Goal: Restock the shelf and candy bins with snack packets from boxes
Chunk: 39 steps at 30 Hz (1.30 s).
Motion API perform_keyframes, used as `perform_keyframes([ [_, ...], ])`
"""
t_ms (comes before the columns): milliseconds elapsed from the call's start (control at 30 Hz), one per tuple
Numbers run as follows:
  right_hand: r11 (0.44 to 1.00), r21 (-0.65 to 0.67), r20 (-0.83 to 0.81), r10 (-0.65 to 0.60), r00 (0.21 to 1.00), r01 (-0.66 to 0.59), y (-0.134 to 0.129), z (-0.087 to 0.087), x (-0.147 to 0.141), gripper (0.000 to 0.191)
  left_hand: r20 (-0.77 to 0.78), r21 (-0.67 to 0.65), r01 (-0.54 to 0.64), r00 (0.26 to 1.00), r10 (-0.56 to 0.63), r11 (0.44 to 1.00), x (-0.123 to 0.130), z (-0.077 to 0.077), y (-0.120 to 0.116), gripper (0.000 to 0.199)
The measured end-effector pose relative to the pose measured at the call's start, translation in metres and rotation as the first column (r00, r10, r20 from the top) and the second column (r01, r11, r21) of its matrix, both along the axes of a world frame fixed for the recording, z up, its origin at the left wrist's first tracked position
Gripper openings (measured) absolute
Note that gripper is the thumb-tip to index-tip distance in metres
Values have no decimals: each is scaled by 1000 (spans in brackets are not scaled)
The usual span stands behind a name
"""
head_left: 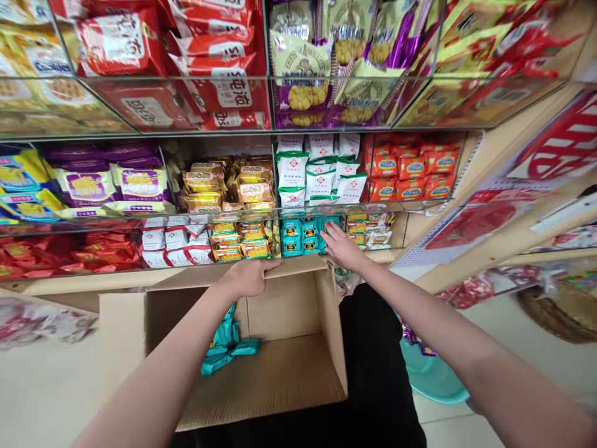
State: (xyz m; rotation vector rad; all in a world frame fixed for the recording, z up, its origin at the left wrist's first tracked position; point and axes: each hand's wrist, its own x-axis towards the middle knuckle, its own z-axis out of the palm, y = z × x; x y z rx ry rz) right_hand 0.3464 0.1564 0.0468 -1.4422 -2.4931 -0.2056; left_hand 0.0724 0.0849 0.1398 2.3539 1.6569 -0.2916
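My left hand (249, 277) is closed over the far flap of an open cardboard box (289, 305), its thumb lying along the flap. Inside the box, partly covered by my left forearm, lie several loose teal snack packets (226, 342). My right hand (344, 247) reaches over the box's right corner to the bottom shelf. Its fingers are spread against the right end of a row of teal packets (301, 236) standing in a compartment there. Whether any packet is under those fingers is hidden.
Clear-fronted shelves above hold red packets (224, 87), purple biscuit bags (303, 74) and white-green packets (319, 174). Yellow packets (245, 239) flank the teal row. A teal basin (438, 376) stands on the floor at right, beside my black-clad leg (377, 373).
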Motion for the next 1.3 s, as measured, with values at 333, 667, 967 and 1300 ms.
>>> perform_keyframes([
  [333, 997, 24, 65, -69, 995, 67, 18, 26, -50, 54, 39, 9, -31, 999, 30, 999, -19, -8, -12, 67],
  [667, 991, -38, 36, -129, 991, 130, 39, 35, -75, 43, 95, 39, -63, 994, 59, 997, -30, -8, -6, 58],
  [967, 996, 86, -505, 14, 863, 34, -45, 19, -36, 33, 73, 38, -57, 996, 54, 998, -28, -5, -4, 61],
  [1300, 794, -402, -274, 370, 888, -456, -178, -33, -184, 17, 49, -51, -98, 994, 101, 994, -16, -10, -14, 63],
])
